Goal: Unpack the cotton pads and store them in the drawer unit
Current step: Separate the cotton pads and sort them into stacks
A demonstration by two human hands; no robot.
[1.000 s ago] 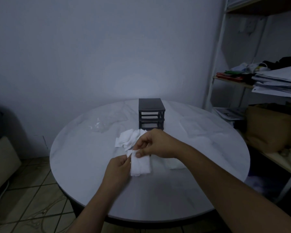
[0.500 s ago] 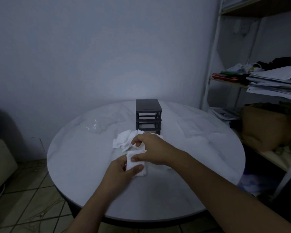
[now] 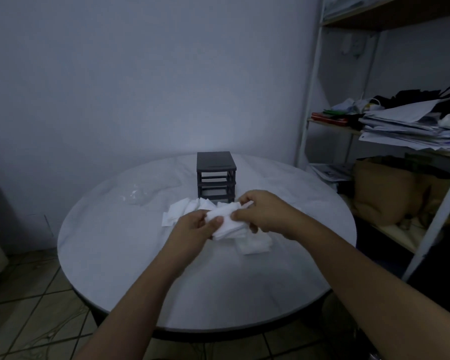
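Cotton pads (image 3: 227, 224), a small white stack, are being held just above the table (image 3: 115, 255) btwn both hands, in front of the drawer unit (image 3: 216, 178). Left hand (image 3: 191, 231) is gripping the stack's left end, thumb pressing on top, the rest curling underneath. Right hand (image 3: 264, 213) is pinching the right end, fingers (image 3: 247, 198) curling over the far edge and thumb meeting the pads from the near side. Neither hand is lying flat or slack.

More loose pads (image 3: 178, 211) are lying in a messy heap on the table to the left of the hands, reaching the foot of the drawer unit. Another flat pad (image 3: 255, 246) is lying on the table just below the right hand. A crumpled clear wrapper (image 3: 135, 198) is sitting apart, further left.

Print on the papers (image 3: 405, 128) is too small to read.

Table is round w/ a pale top and dark rim, standing near a plain wall (image 3: 140, 74) in dim light. Drawer unit is dark grey, upright, approx. at the table's centre-back. A shelf rack (image 3: 309, 113) on the right is carrying the papers, dark bags and a brown bag (image 3: 382, 193). Tiled floor (image 3: 24, 294) is showing at lower left.
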